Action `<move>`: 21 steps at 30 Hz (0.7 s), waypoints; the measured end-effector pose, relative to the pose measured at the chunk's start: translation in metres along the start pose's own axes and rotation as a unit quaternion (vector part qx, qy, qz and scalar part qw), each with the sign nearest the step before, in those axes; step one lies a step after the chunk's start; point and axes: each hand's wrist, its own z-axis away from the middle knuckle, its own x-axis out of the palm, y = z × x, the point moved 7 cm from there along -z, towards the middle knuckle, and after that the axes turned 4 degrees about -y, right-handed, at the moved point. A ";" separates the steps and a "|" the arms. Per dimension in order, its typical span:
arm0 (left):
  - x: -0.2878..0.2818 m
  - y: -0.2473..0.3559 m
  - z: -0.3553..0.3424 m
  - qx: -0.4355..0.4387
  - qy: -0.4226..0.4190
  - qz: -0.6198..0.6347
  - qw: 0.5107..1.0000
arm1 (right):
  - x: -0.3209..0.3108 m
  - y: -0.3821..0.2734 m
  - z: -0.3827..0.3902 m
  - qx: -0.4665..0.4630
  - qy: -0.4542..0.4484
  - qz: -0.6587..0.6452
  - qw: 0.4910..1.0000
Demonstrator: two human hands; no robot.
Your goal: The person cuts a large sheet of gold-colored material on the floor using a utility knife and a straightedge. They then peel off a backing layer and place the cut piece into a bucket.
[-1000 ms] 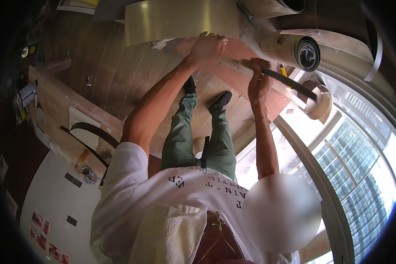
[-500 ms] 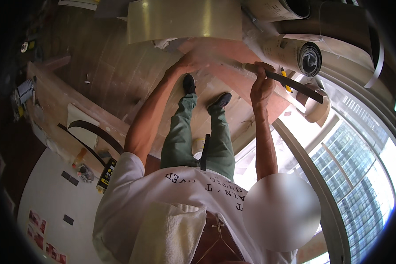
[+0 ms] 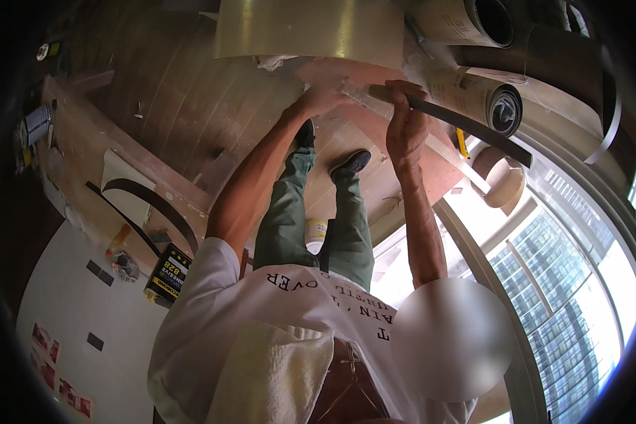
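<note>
My right hand (image 3: 407, 131) is closed round a long dark flat strip (image 3: 473, 128), which sticks out to the right with a slight bend. Beneath it, a pale straight strip (image 3: 445, 153) slants across a reddish-brown board (image 3: 385, 131). At the far left end of that pale strip is my left hand (image 3: 324, 97), its fingers smeared by motion, so their hold cannot be made out. A yellow cutter knife (image 3: 462, 143) lies to the right of my right hand.
Rolls of sheet material (image 3: 498, 106) lie at the back right, and a glossy tan sheet (image 3: 307, 32) at the far side. Left stands a black and yellow tin (image 3: 169, 274) near a curved dark strip (image 3: 159, 206). A tall window (image 3: 544, 268) is at the right.
My right hand and the dark strip have shifted a little left and nearer the left hand. The strip now bends slightly. My whole view has turned a little.
</note>
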 end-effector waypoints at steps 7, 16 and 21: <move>0.005 -0.012 0.003 0.077 0.036 0.031 0.996 | 0.019 -0.002 -0.006 -0.039 -0.027 0.017 0.999; 0.015 -0.023 -0.002 0.123 0.074 0.063 0.988 | 0.022 -0.007 -0.003 -0.047 -0.042 0.025 0.998; 0.010 -0.010 -0.004 0.101 0.029 0.104 0.989 | 0.028 0.004 0.008 -0.036 -0.073 0.048 0.996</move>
